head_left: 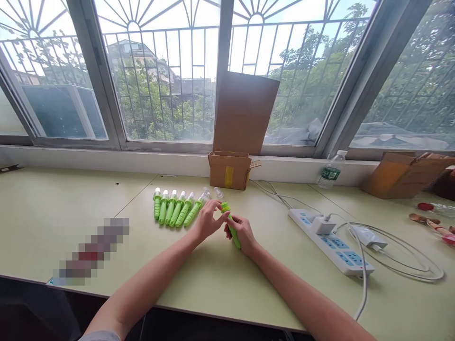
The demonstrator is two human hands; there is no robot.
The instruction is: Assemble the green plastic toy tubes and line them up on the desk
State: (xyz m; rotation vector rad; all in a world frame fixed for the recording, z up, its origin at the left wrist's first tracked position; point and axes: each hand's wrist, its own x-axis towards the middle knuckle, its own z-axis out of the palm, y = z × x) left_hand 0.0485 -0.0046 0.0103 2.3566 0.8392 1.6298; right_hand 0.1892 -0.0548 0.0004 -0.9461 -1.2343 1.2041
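My right hand (pixel 243 233) is wrapped around a tapered green plastic tube (pixel 234 238), which is tilted with its wider, ridged end up. At that end, the thumb and fingers of my left hand (pixel 208 221) close about the bright green collar (pixel 225 207). No clear cap shows on this tube. Beyond my left hand lies a row of several similar green tubes (pixel 177 210), topped with clear or whitish caps. Two loose clear caps, one of them a small clear cap (pixel 218 192), lie past my fingers. My palms are mostly hidden.
An open cardboard box (pixel 229 171) stands against the window ledge. At right are a white power strip (pixel 330 244) with a charger (pixel 323 225), looped cables, a plastic bottle (pixel 331 171) and another cardboard box (pixel 394 175). A blurred patch (pixel 92 251) covers something at left.
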